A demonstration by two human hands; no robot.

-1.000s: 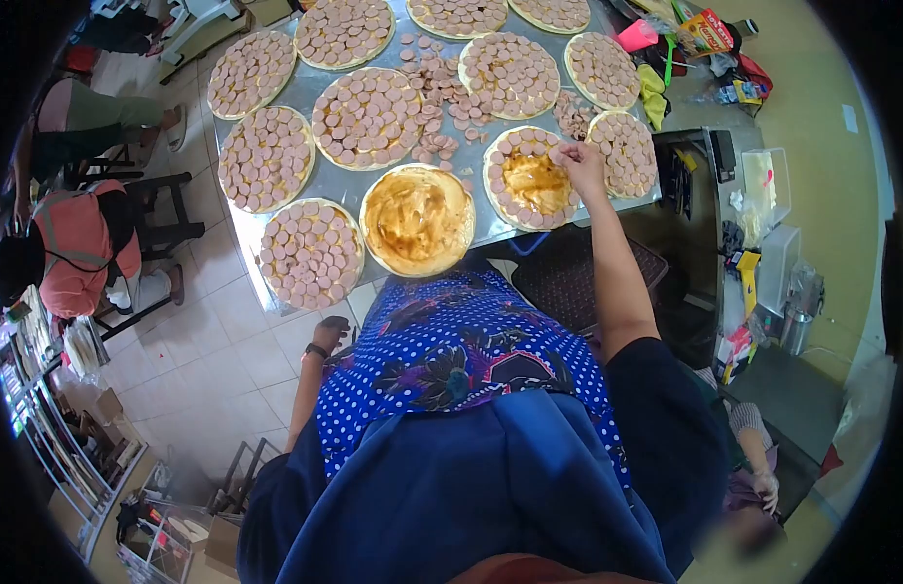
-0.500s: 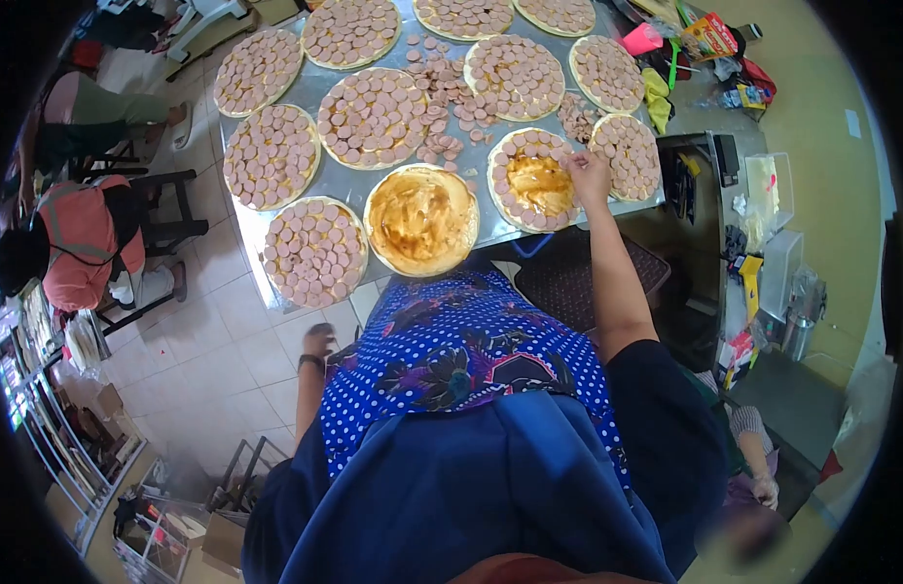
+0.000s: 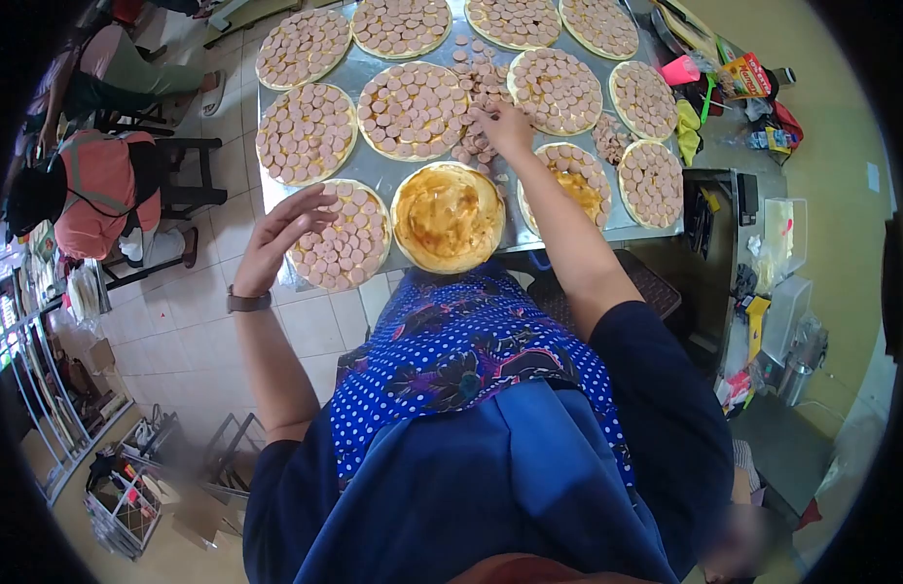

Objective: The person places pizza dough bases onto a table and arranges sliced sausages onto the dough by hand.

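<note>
My right hand [image 3: 503, 127] reaches over the loose sausage slices [image 3: 482, 78] in the middle of the metal table; its fingertips touch the pile, and what they hold is too small to make out. With fingers apart, my left hand [image 3: 284, 234] hovers by the left edge of a slice-covered round base [image 3: 350, 243], holding nothing. Between my arms lies a base with only brown sauce [image 3: 449, 216]. Partly behind my right forearm is a base [image 3: 580, 180] with slices round its rim and sauce showing in its middle. Several other bases bear slices all over.
The metal table [image 3: 510, 185] ends just ahead of my apron. A shelf unit with plastic containers [image 3: 784, 234] stands at the right, near packets and a pink cup [image 3: 679, 70]. At the left a person in a pink top [image 3: 106, 195] sits by a black stool [image 3: 194, 173].
My right hand has moved left from the partly covered base to the loose slices. My left hand has risen from beside the apron to the front-left base. The view has shifted a little.
</note>
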